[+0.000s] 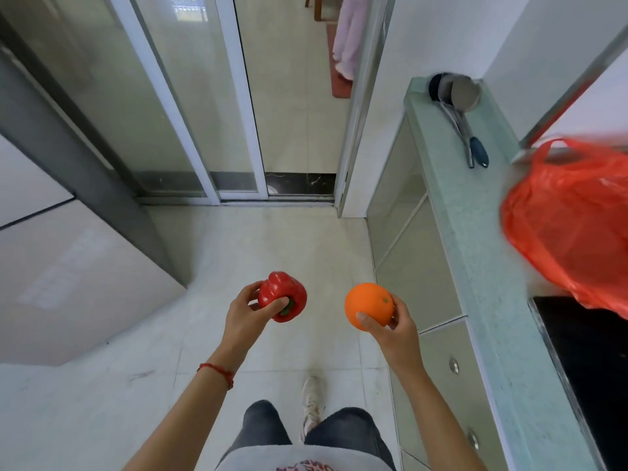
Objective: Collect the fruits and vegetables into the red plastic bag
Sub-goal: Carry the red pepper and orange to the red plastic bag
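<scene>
My left hand [245, 314] grips a red bell pepper [283, 294] in front of me, above the tiled floor, its green stem end turned toward my thumb. To its right, my right hand [396, 326] holds an orange [367, 304] in its fingers at about the same height. The red plastic bag [571, 226] lies crumpled on the counter at the right, one handle loop standing up, well apart from both hands.
A pale green countertop [475, 253] runs along the right, with ladles [465, 107] at its far end and a black cooktop [591, 362] nearer me. Glass sliding doors [190, 107] stand ahead. A grey fridge [68, 266] fills the left. My shoe [312, 399] rests on the floor.
</scene>
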